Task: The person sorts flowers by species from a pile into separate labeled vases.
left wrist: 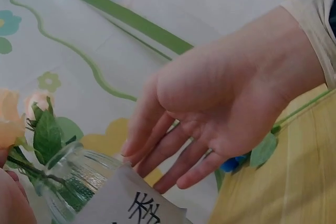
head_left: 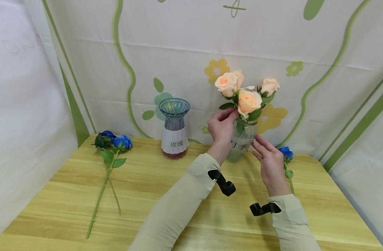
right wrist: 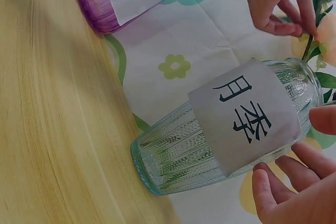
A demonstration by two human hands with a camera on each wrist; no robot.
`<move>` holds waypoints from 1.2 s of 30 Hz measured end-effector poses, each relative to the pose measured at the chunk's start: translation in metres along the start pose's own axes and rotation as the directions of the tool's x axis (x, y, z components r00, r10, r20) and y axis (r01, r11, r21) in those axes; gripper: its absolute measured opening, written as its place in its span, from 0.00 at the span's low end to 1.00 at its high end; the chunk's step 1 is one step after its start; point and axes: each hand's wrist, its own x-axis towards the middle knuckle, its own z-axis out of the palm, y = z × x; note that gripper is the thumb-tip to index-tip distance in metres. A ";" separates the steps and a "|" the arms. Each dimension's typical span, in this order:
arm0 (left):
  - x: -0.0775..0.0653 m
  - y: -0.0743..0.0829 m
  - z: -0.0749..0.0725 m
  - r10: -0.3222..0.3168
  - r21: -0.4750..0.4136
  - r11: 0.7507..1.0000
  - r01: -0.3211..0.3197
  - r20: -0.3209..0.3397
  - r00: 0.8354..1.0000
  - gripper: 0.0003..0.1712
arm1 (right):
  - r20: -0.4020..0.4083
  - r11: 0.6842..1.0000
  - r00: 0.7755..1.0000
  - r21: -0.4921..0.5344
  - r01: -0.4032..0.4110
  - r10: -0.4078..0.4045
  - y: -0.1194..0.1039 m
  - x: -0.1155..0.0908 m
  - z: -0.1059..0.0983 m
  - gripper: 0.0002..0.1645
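Observation:
My left hand pinches the stem of a peach rose at the mouth of a clear ribbed glass vase. Several peach roses with green leaves rise from this vase, which stands upright and bears a white paper label with black characters. Beside the vase, on its right, my right hand has its fingers loosely extended, fingertips right at the glass and label edge. The left wrist view shows the palm of the right hand close to the vase's neck.
A blue-to-purple glass vase with a white label stands left of the clear one. Blue roses lie on the wooden table at the left; another blue rose lies behind my right hand. A patterned cloth hangs behind the table.

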 end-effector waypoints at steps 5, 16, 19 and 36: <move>-0.001 -0.009 -0.002 -0.016 0.076 0.997 0.017 -0.013 1.000 0.03 | -0.006 1.000 1.000 -0.016 0.005 -0.005 0.002 -0.001 0.001 0.35; -0.005 -0.014 -0.050 -0.028 0.074 0.997 0.029 -0.013 1.000 0.12 | 0.015 1.000 1.000 -0.001 -0.002 0.002 0.003 -0.001 0.004 0.35; -0.008 -0.013 -0.072 -0.013 0.060 0.998 0.013 -0.004 1.000 0.15 | 0.014 1.000 1.000 -0.006 -0.004 0.004 0.003 -0.002 0.004 0.34; 0.023 0.022 -0.185 0.152 0.168 0.978 -0.124 -0.163 0.975 0.25 | 0.020 1.000 1.000 0.019 -0.016 0.016 -0.001 -0.001 -0.002 0.37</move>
